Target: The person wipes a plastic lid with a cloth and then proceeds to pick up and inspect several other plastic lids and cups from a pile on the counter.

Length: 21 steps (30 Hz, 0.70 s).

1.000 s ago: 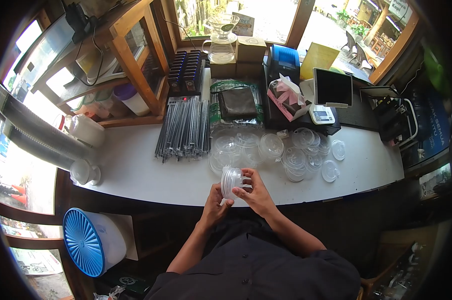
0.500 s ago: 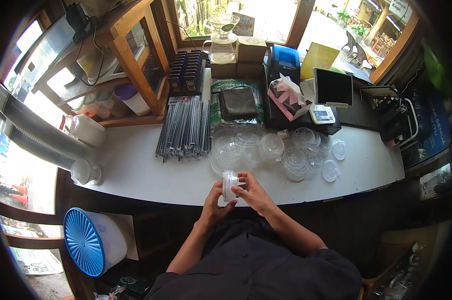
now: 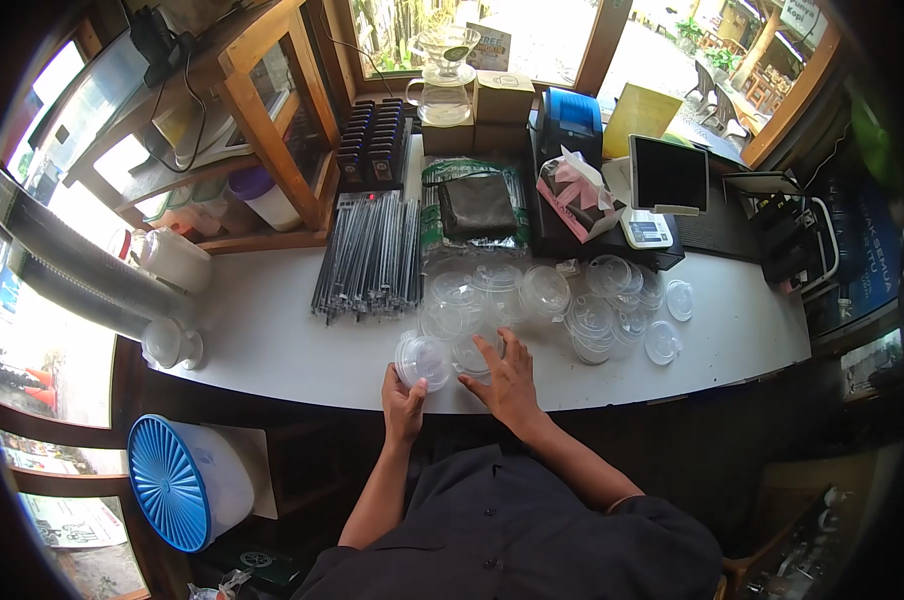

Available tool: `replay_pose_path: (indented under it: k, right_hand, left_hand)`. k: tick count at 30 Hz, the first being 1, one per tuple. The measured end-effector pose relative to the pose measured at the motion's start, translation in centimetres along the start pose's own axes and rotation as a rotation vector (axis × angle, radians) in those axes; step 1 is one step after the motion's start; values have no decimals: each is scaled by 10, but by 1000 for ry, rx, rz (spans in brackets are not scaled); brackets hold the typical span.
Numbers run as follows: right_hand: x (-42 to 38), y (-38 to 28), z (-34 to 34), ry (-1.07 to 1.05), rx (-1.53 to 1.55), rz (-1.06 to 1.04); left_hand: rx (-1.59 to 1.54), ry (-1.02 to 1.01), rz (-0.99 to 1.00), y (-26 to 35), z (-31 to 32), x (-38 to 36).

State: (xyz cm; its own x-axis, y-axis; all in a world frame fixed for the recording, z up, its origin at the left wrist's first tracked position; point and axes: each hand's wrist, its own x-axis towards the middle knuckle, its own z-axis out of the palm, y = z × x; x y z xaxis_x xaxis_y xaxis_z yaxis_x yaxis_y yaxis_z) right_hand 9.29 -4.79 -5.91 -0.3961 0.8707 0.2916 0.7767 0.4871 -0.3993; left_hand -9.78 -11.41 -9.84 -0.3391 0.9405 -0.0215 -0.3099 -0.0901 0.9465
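My left hand (image 3: 405, 402) grips a small stack of clear plastic cup lids (image 3: 424, 360) at the counter's front edge, thumb across the face of the stack. Just right of it, my right hand (image 3: 510, 385) is open, its fingers spread at the edge of another clear lid (image 3: 470, 356). More loose lids (image 3: 455, 290) lie in a cluster beyond my hands. A second group of lids (image 3: 592, 322) is heaped to the right, some overlapping one another.
Behind the lids lie wrapped black straws (image 3: 367, 262) and a dark folded packet (image 3: 477, 208) on green-marked plastic. A tissue box (image 3: 575, 200) and a tablet (image 3: 668, 174) stand at the back right. Long stacks of cups (image 3: 87, 290) lean in at the left. A blue-lidded tub (image 3: 170, 484) sits below the counter.
My hands have parted. The left has tilted its lids face up and moved slightly left; the right has let go and spread over a lid now lying on the counter.
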Motion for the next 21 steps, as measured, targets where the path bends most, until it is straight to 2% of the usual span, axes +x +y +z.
replay_pose_path:
  k: [9, 12, 15, 18, 21]
  right_hand:
    - [-5, 2, -35, -288, 78, 193]
    - [-7, 14, -26, -129, 85, -1]
    - [-5, 18, -24, -210, 233, -56]
    - [-6, 18, -24, -170, 249, -33]
    - [-6, 21, -30, -127, 490, 82]
  left_hand:
    - [-70, 18, -8, -3, -1, 1]
    - [-88, 8, -15, -4, 1, 2]
    - [-49, 4, -19, -4, -3, 2]
    - [15, -24, -2, -1, 1, 1]
    - [75, -76, -54, 12, 9, -4]
